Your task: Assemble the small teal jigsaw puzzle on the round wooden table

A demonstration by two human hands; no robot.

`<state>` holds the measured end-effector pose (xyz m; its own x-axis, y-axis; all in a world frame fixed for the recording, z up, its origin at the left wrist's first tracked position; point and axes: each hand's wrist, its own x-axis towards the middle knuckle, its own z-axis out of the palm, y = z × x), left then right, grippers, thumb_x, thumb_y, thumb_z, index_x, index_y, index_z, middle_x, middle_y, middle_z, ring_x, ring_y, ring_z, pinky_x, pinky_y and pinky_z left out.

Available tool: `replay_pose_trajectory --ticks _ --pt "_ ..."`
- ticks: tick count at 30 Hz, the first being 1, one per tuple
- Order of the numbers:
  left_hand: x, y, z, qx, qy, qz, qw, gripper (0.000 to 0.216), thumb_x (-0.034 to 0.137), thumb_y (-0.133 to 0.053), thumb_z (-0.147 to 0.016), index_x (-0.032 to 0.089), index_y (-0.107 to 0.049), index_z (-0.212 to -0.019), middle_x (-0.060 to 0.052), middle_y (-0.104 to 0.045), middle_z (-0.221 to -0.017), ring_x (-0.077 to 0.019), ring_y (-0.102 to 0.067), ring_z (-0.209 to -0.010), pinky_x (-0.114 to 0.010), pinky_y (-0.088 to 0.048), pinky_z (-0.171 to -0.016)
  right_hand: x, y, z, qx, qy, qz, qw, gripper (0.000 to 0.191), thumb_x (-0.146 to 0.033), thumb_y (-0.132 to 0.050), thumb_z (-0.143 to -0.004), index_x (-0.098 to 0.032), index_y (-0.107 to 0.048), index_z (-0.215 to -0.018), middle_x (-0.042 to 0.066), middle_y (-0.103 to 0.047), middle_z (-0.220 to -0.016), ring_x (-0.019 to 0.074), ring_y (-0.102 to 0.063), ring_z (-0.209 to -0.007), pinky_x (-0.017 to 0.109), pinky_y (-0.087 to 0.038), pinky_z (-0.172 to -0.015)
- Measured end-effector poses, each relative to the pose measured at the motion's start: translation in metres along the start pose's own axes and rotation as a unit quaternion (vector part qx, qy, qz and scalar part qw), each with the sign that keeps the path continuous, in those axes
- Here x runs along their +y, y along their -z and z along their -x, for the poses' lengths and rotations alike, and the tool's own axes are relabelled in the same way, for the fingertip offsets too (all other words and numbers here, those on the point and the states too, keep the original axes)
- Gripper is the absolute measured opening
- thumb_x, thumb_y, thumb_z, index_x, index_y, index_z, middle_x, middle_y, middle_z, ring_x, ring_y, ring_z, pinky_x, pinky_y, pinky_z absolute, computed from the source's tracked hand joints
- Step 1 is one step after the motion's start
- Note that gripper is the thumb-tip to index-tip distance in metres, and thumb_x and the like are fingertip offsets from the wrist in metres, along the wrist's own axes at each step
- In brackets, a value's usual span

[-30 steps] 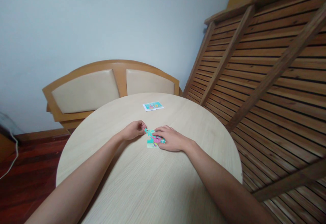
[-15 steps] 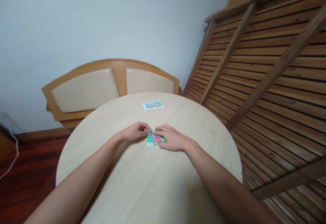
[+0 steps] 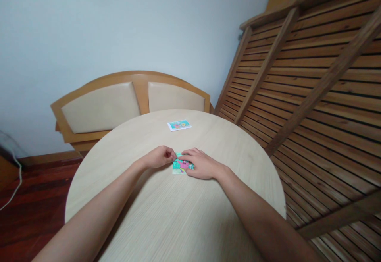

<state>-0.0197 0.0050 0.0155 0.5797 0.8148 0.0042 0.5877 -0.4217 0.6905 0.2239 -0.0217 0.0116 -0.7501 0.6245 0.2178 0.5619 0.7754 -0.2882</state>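
Note:
A small, brightly coloured jigsaw puzzle [image 3: 177,171] lies flat on the round table, with pink and yellow figures on a teal ground. My left hand [image 3: 161,157] is at its upper left edge, thumb and fingertips pinched together. Whatever is between those fingertips is too small to make out. Across the puzzle's right side rests my right hand [image 3: 204,164], fingers stretched out and apart, hiding that part of the picture. Thin dark seams between pieces show near the pink figure.
Farther back on the pale round table [image 3: 166,210] lies a picture card [image 3: 179,125] in similar colours. Behind the table stands a padded headboard [image 3: 101,106] against the wall. A slatted wooden frame [image 3: 297,95] leans at the right. A white cable [image 3: 20,174] hangs at the left.
The dark gaps at the puzzle's left side look smaller now. My left fingertips stay at its upper left edge, and my right hand remains spread over it. The view has shifted slightly.

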Motion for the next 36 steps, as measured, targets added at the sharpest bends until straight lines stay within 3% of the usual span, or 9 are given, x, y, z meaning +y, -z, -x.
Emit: replay_pose_trajectory --ticks 10,13,16,20,25,36 --pt "-0.006 -0.002 -0.002 0.026 0.002 -0.084 0.996 0.03 0.033 -0.056 -0.079 0.016 -0.074 -0.097 -0.004 -0.071 -0.081 -0.0148 -0.058 -0.068 -0.024 -0.041 -0.064 -0.004 0.004 -0.001 -0.009 0.011 0.004 1.0 0.047 -0.031 -0.059 -0.088 -0.028 -0.061 -0.134 0.01 -0.059 -0.132 0.0271 -0.051 -0.119 0.044 -0.039 -0.104" --pt "-0.011 0.011 0.001 0.051 0.019 -0.096 0.994 0.031 0.035 -0.054 -0.079 0.015 -0.072 -0.096 -0.005 -0.072 -0.084 -0.0161 -0.059 -0.071 -0.025 -0.042 -0.065 -0.003 0.002 0.0 -0.009 0.013 0.012 1.0 0.042 -0.032 -0.058 -0.089 -0.027 -0.065 -0.13 0.011 -0.059 -0.133 0.0275 -0.051 -0.12 0.045 -0.04 -0.104" --pt "-0.017 0.03 0.008 0.083 0.083 -0.148 0.982 0.031 0.039 -0.056 -0.078 0.016 -0.07 -0.092 -0.005 -0.071 -0.082 -0.0172 -0.06 -0.07 -0.026 -0.04 -0.064 -0.002 0.0 0.0 -0.01 0.012 0.018 1.0 0.041 -0.033 -0.057 -0.09 -0.027 -0.065 -0.13 0.011 -0.059 -0.134 0.0276 -0.05 -0.121 0.045 -0.04 -0.104" --pt "-0.024 0.045 0.018 0.035 0.121 -0.16 0.979 0.035 0.047 -0.06 -0.073 0.017 -0.068 -0.089 -0.005 -0.071 -0.084 -0.019 -0.061 -0.073 -0.026 -0.041 -0.065 0.0 -0.001 0.0 -0.008 0.011 0.015 1.0 0.041 -0.034 -0.057 -0.09 -0.027 -0.065 -0.13 0.01 -0.059 -0.135 0.0268 -0.05 -0.122 0.044 -0.039 -0.105" --pt "-0.031 0.042 0.019 -0.016 0.114 -0.154 0.981 0.034 0.045 -0.06 -0.069 0.017 -0.067 -0.088 -0.004 -0.07 -0.082 -0.0178 -0.059 -0.071 -0.026 -0.04 -0.064 0.0 -0.002 -0.001 -0.015 0.009 0.014 1.0 0.043 -0.032 -0.058 -0.09 -0.027 -0.064 -0.132 0.01 -0.058 -0.137 0.0267 -0.049 -0.124 0.043 -0.038 -0.106" --pt "-0.023 0.032 0.016 -0.027 0.078 -0.142 0.986 0.028 0.036 -0.055 -0.073 0.016 -0.067 -0.088 -0.004 -0.069 -0.081 -0.0164 -0.058 -0.071 -0.024 -0.04 -0.065 -0.001 -0.003 -0.002 -0.013 0.006 0.006 1.0 0.043 -0.035 -0.058 -0.09 -0.027 -0.064 -0.132 0.011 -0.057 -0.137 0.0275 -0.049 -0.124 0.046 -0.039 -0.106"
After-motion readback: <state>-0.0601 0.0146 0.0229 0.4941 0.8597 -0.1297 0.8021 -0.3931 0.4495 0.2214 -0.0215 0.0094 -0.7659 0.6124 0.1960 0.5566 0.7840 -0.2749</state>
